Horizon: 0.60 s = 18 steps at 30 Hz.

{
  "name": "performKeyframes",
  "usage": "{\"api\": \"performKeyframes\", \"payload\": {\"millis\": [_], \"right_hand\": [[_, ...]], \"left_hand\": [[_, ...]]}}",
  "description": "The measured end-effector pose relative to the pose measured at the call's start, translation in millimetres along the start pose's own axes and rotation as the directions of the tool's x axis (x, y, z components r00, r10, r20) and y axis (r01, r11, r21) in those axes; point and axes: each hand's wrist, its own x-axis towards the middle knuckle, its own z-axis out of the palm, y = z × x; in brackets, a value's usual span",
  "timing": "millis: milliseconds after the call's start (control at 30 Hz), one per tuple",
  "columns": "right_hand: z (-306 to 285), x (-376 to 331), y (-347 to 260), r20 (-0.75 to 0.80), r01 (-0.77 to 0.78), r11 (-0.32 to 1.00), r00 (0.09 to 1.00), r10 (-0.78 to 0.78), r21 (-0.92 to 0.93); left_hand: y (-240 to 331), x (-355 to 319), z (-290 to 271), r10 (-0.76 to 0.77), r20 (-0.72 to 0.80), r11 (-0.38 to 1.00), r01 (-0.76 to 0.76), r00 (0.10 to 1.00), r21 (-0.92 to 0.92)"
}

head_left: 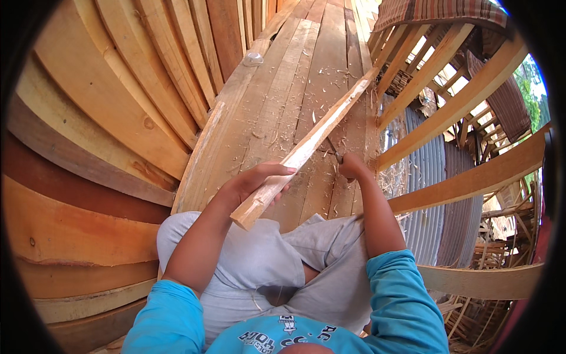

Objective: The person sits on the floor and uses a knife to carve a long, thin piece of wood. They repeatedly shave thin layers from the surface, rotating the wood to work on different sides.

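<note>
A long, roughly squared length of wood (306, 146) slants from above my lap up to the right, its sides pale and freshly shaved. My left hand (259, 180) grips it near its lower end, thumb over the top and fingers curled beneath. To the right of the wood, my right hand (352, 167) is closed around the handle of a thin, dark-bladed knife (333, 148). Its blade points up and left toward the wood's underside; the wood partly hides the tip, so I cannot tell whether they touch.
I sit on a plank floor (274, 112) strewn with wood shavings. A small clear container (253, 59) lies far left. Overlapping planks (106, 100) wall the left side. Curved wooden ribs (454, 106) stand on the right, with corrugated metal sheets (425, 183) beyond. A striped cloth (439, 13) hangs top right.
</note>
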Motion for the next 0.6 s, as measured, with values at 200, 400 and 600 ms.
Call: {"api": "performKeyframes", "payload": {"millis": [200,400,600], "right_hand": [[18,6,2,0.046,-0.018,0.995,0.999,0.013,0.101],[29,2,13,0.086,-0.055,0.963,0.996,0.033,0.265],[40,-18,20,0.022,-0.046,0.944,0.999,0.041,0.327]], "left_hand": [[-12,-6,-8,0.064,0.175,0.997,-0.058,0.982,-0.043],[-24,-19,7,0.068,0.204,0.989,-0.039,0.977,-0.143],[-33,-21,-4,0.104,0.266,0.979,-0.051,0.958,-0.197]]}}
